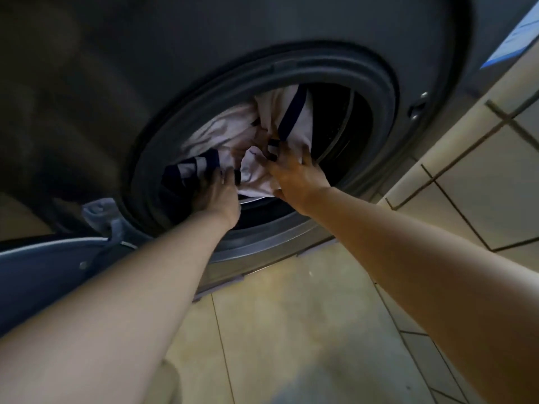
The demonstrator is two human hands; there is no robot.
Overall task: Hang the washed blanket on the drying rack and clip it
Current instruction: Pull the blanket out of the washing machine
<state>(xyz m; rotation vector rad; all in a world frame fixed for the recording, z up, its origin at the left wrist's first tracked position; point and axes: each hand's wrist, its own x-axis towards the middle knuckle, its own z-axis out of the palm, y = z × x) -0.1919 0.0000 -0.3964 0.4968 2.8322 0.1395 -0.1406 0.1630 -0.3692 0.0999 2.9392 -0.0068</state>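
A pale pink blanket (pixel 224 128) with dark navy stripes bulges out of the round opening of a dark grey front-loading washing machine (pixel 376 91). My left hand (pixel 217 196) grips the striped lower part of the blanket at the bottom of the opening. Just to its right, my right hand (pixel 294 173) grips a pale bunched fold, fingers spread and curled into the cloth. Part of the blanket is still inside the dark drum. No drying rack or clips are in view.
The machine's open door (pixel 46 269) hangs at the lower left, with its hinge (pixel 102 214) beside the opening. A beige tiled wall (pixel 466 176) runs along the right. Beige floor tiles (pixel 291 330) lie below my arms.
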